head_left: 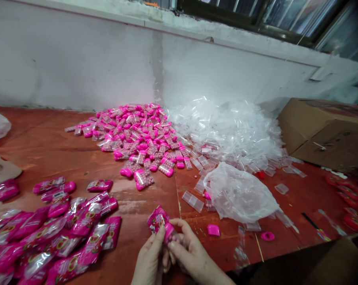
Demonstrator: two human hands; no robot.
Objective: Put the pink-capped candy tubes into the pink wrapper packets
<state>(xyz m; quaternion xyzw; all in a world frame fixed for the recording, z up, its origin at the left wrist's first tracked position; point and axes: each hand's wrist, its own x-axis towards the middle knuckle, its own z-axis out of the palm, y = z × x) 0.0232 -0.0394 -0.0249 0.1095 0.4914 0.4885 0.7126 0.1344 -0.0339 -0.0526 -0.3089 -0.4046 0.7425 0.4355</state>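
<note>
- Red worktop (48, 146) against a white wall (90, 63)
- Left hand (149, 255): fingers pinching a pink wrapper (158, 217)
- Right hand (193, 249): fingers gripping a small candy box (168, 231)

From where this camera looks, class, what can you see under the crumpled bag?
Poking out from under the bag are a clear case at its near edge and a pink piece at its left. Whatever lies beneath its middle is covered.
</note>
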